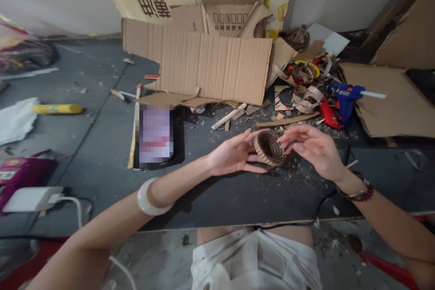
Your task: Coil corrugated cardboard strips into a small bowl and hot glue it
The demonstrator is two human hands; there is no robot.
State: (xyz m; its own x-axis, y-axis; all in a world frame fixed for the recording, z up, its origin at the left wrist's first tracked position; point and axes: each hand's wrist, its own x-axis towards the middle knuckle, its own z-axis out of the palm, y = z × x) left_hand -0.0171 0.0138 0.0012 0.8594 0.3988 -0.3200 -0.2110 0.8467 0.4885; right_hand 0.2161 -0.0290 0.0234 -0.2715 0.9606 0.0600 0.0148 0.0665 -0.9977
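A small round bowl (271, 148) of coiled, ridged corrugated cardboard is tilted between my hands, its hollow turned up and to the right. My left hand (233, 154) holds it from the left, fingers spread along its side and underneath. Over the right rim curve the fingers of my right hand (314, 149), with the thumb apart; whether the fingertips touch the rim I cannot tell. Beneath, the dark table (217, 199) is strewn with cardboard scraps.
A phone (156, 136) lies to the left, near a yellow-handled tool (57, 108). Large cardboard sheets (214, 65) lean at the back. A blue glue gun (346, 99), a red-handled tool (329, 115) and paper scraps (302, 99) lie to the right. A white charger (34, 199) sits at the left.
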